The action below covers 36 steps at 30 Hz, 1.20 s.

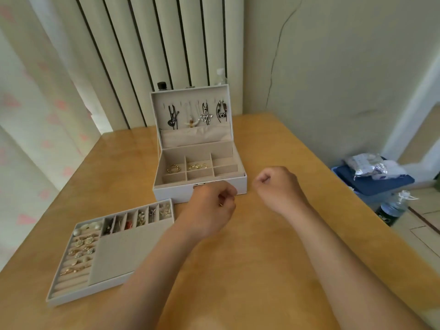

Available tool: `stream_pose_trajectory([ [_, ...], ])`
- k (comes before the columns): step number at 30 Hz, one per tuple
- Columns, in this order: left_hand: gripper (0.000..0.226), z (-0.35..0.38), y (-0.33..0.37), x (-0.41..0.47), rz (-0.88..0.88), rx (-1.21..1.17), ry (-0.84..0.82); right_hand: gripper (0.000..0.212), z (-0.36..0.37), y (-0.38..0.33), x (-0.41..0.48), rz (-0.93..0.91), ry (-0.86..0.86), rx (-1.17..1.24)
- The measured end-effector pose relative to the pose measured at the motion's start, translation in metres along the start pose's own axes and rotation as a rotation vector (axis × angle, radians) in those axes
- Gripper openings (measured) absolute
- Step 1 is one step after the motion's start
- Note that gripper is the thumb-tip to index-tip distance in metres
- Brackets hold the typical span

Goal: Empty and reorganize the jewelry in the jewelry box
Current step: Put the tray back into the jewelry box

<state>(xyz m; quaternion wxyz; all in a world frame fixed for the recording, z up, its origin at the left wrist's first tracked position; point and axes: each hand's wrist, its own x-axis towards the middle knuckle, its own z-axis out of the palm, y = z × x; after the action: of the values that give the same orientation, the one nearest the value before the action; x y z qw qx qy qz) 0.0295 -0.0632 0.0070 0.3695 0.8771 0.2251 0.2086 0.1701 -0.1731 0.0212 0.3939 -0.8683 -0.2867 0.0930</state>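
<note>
The white jewelry box (239,184) stands open at the middle of the wooden table, its lid (190,113) upright with necklaces hanging inside. Gold earrings (173,168) and more gold pieces (197,166) lie in two back compartments of the box; its other compartments look bare. The removable tray (114,253) sits on the table to the front left, holding pearl and gold earrings (83,244) and several small filled slots. My left hand (209,210) hovers in front of the box, fingers curled, pinching a small gold piece (221,204). My right hand (277,186) is a closed fist to the box's right; nothing shows in it.
Two small bottles (162,85) stand behind the lid. Off the table's right edge are a blue bin (373,184) topped with plastic bags and a water bottle (392,207) on the floor. A curtain hangs at the left and a wall rises behind the table.
</note>
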Motion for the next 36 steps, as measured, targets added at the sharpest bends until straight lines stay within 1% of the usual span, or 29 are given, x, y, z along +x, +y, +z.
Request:
stream_pose_trajectory([
  [2, 0.014, 0.027, 0.018, 0.005, -0.173, -0.261, -0.001, 0.021, -0.020, 0.022, 0.011, 0.085, 0.054, -0.050],
  [4, 0.017, 0.048, 0.030, 0.012, -0.332, -0.464, 0.002, 0.028, -0.031, 0.040, 0.024, 0.151, 0.045, -0.099],
  [7, 0.026, 0.068, 0.035, 0.025, -0.489, -0.562, 0.004, 0.042, -0.033, 0.055, 0.037, 0.201, -0.008, -0.051],
  [9, 0.035, 0.075, 0.038, 0.030, -0.553, -0.614, -0.013, 0.044, -0.032, 0.061, 0.041, 0.215, -0.032, 0.014],
  [11, 0.034, 0.078, 0.041, 0.034, -0.585, -0.651, -0.005, 0.042, -0.031, 0.063, 0.044, 0.219, -0.033, 0.063],
  [14, 0.031, 0.082, 0.043, 0.038, -0.597, -0.754, -0.009, 0.039, -0.030, 0.065, 0.048, 0.212, -0.045, 0.145],
  [17, 0.023, 0.084, 0.042, 0.041, -0.607, -0.781, 0.009, 0.034, -0.030, 0.069, 0.049, 0.238, -0.050, 0.241],
  [19, 0.026, 0.085, 0.041, 0.042, -0.614, -0.806, 0.021, 0.028, -0.031, 0.072, 0.050, 0.249, -0.042, 0.319],
  [22, 0.037, 0.083, 0.042, 0.043, -0.610, -0.836, 0.038, 0.019, -0.033, 0.070, 0.049, 0.270, -0.084, 0.443],
  [23, 0.037, 0.083, 0.043, 0.044, -0.600, -0.830, 0.049, 0.018, -0.034, 0.070, 0.049, 0.282, -0.103, 0.477],
  [26, 0.027, 0.079, 0.043, 0.044, -0.563, -0.779, 0.086, 0.018, -0.038, 0.067, 0.045, 0.315, -0.154, 0.560],
  [30, 0.024, 0.067, 0.041, 0.042, -0.540, -0.770, 0.055, 0.012, -0.045, 0.053, 0.034, 0.298, -0.240, 0.649],
  [34, 0.015, 0.052, 0.044, 0.034, -0.484, -0.748, 0.029, 0.011, -0.044, 0.037, 0.025, 0.256, -0.276, 0.650],
  [36, 0.016, 0.044, 0.042, 0.029, -0.467, -0.721, 0.044, 0.011, -0.042, 0.028, 0.020, 0.240, -0.296, 0.642],
])
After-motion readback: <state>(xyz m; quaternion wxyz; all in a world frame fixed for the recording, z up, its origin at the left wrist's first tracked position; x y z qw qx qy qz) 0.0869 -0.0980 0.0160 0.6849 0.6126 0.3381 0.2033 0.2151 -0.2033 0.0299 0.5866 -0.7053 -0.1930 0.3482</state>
